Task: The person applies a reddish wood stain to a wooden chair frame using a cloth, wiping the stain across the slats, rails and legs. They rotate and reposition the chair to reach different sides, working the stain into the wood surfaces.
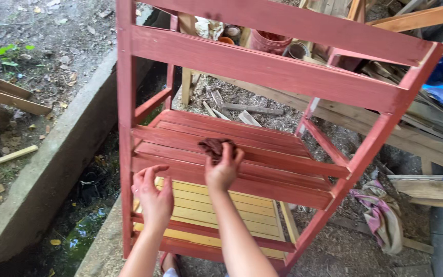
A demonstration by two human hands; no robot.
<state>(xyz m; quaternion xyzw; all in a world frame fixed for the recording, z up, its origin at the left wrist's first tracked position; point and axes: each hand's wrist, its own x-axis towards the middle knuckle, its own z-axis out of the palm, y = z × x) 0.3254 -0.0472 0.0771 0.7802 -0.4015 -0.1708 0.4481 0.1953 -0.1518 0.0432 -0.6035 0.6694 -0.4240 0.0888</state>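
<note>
stained rag pressed on the red shelf rack

a tall slatted wooden shelf rack (262, 77), stained red-brown, is seen from above and fills the middle of the view. a dark red-brown crumpled cloth rag (213, 146) is lying on the slats of the middle shelf, close to the centre of the picture. the right hand (223, 169) is placed at 6 o'clock from the rag; its fingers are curled over the near edge of the rag, so the rag is held against the slat. the left hand (154, 197) is found at 8 o'clock from the right hand, just beside it. its fingers are spread wide and nothing is held in it; it hangs at the front slat of the middle shelf, and it cannot be told if the wood is touched.

below the middle shelf, at 6 o'clock, a lower shelf of pale yellow unstained wooden slats (221, 215) is seen, with red rails along its front.

at 9 o'clock from the rack a grey concrete curb (52, 169) runs slantwise, with dirt and dry leaves beyond it. at 4 o'clock a crumpled pink and grey cloth (380, 210) lies on the ground among sawdust. at 12 o'clock, behind the top rails, a red plastic bucket (270, 41) is partly seen. loose wooden planks (416, 138) are piled at 3 o'clock.
</note>
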